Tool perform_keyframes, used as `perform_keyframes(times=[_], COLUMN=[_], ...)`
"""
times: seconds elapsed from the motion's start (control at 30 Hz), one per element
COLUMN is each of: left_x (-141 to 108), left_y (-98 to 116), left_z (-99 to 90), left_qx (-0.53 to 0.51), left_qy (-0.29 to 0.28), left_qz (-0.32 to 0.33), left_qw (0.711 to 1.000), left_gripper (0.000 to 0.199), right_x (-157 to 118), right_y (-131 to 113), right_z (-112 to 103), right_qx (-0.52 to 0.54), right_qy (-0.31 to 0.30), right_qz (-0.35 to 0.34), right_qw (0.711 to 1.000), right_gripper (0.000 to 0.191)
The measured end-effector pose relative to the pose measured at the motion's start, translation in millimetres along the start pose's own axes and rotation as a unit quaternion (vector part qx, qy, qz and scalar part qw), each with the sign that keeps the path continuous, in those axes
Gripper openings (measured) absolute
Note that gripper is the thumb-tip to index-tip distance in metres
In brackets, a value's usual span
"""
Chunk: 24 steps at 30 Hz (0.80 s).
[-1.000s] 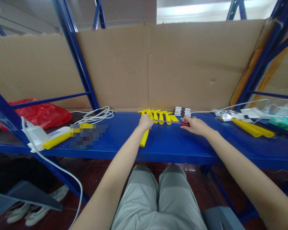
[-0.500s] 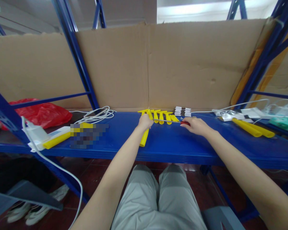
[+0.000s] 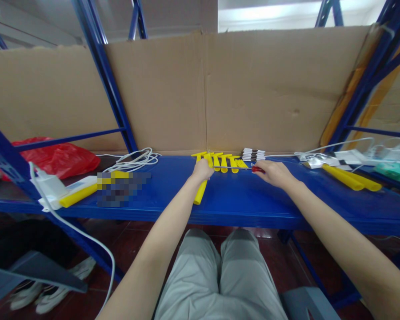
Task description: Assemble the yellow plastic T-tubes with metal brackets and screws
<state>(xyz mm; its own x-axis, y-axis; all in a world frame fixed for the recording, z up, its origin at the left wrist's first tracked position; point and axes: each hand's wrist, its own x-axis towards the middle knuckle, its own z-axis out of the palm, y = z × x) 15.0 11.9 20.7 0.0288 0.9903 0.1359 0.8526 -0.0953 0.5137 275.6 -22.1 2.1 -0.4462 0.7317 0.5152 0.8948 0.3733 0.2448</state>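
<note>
My left hand (image 3: 202, 170) is closed around a yellow T-shaped piece (image 3: 200, 192), whose handle points down toward the shelf's front edge. My right hand (image 3: 272, 172) grips the red handle of a screwdriver (image 3: 257, 169). Its thin metal shaft runs leftward to the yellow piece in my left hand; the tip is hidden there. Just behind the shaft lie several yellow T-shaped pieces (image 3: 224, 162) in a row, with small yellow parts (image 3: 242, 164) beside them. A stack of white and dark packets (image 3: 254, 154) sits behind my right hand.
The blue shelf (image 3: 246, 195) has a cardboard sheet (image 3: 253, 89) behind it. Coiled white cable (image 3: 143, 159), a red bag (image 3: 63, 153) and a white power adapter (image 3: 53, 184) are on the left. Yellow tubes (image 3: 346, 178) and a silver packet (image 3: 316, 160) lie on the right.
My right hand and the red handle have shifted slightly, and the fingers have changed position on the handle. My left hand has barely moved and keeps hold of the yellow piece.
</note>
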Motion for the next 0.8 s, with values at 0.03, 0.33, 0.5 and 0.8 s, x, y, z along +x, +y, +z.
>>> perform_keyframes(times=[0.03, 0.33, 0.5, 0.8], left_x=[0.5, 2.0, 1.1, 0.4], left_y=[-0.5, -1.6, -1.1, -0.6], left_z=[0.3, 0.0, -0.5, -2.3], left_qx=[0.002, 0.013, 0.0, -0.004], left_qy=[0.0, 0.006, 0.009, 0.007], left_qz=[0.002, 0.003, 0.003, -0.003], left_qw=[1.0, 1.0, 1.0, 1.0], left_gripper=[0.021, 0.022, 0.022, 0.021], right_x=[0.0, 0.5, 1.3, 3.0], right_y=[0.4, -1.8, -2.8, -5.4], right_z=[0.4, 0.3, 0.7, 1.0], right_qx=[0.003, -0.003, 0.002, 0.009], right_qy=[0.002, -0.013, -0.027, -0.058], right_qz=[-0.003, 0.01, 0.024, 0.029], right_qw=[1.0, 1.0, 0.999, 0.998], right_gripper=[0.021, 0.025, 0.027, 0.03])
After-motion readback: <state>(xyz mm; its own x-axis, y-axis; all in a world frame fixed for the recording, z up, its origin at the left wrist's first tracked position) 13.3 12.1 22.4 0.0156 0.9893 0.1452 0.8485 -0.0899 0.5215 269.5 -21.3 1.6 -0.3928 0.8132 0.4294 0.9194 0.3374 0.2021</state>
